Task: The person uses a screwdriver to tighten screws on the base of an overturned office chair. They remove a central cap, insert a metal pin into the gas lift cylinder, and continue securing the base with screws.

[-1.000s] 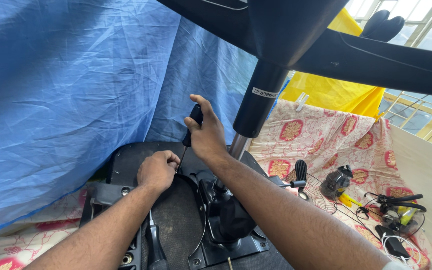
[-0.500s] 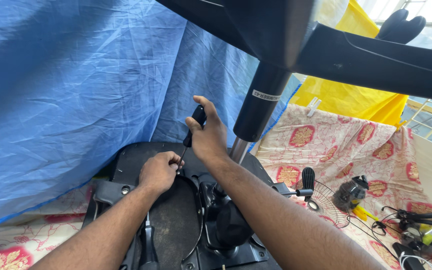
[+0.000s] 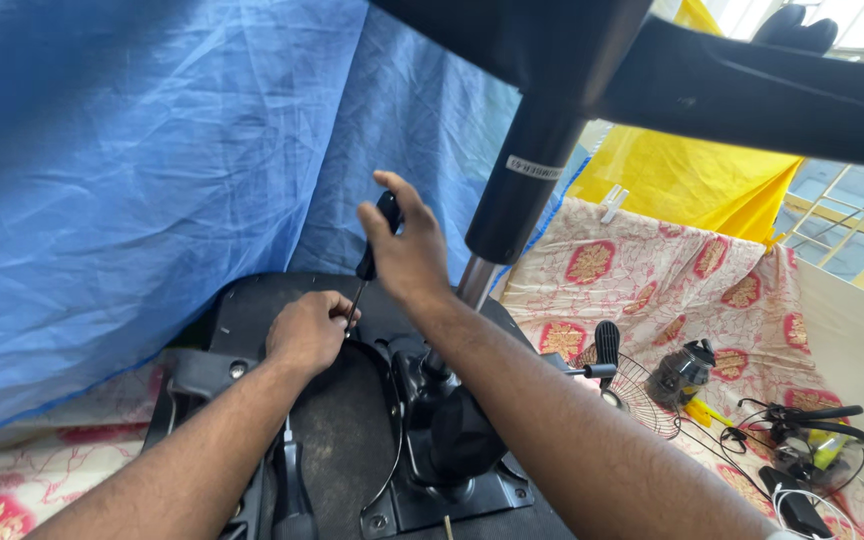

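Nearest, at six o'clock: black metal mounting plate point(image 3: 452, 495) with bolts at its corners, fixed to the underside of an overturned black office chair seat point(image 3: 352, 450). Rising from the plate, a black mechanism housing point(image 3: 457, 440) and the shiny steel gas-lift rod point(image 3: 474, 282), continuing toward one o'clock into a thick black cylinder column point(image 3: 527, 190) and the black chair-base arms point(image 3: 752, 90) overhead.

Slightly beyond, at about eight o'clock from the plate: left hand point(image 3: 307, 330), fingers curled down and pinched around the thin metal shaft near its tip, knuckles resting against the seat underside. Above it, toward twelve o'clock: right hand point(image 3: 407, 255), closed in a full fist around the black handle of a slim black-handled screwdriver point(image 3: 372, 255), thumb on top of the handle end. Screwdriver tilted, handle up at one o'clock, tip down at seven o'clock, meeting the seat just beside the left fingers; exact contact point hidden by the hand.

At three to four o'clock, on a cream cloth with red floral medallions point(image 3: 692, 290): a round wire fan guard point(image 3: 637, 395), a dark small jar-like object point(image 3: 682, 370), tangled black cables and tools point(image 3: 802, 430).

Farthest: wrinkled blue tarpaulin point(image 3: 152, 170) across nine to twelve o'clock, yellow cloth point(image 3: 712, 175) at two o'clock, window bars behind.
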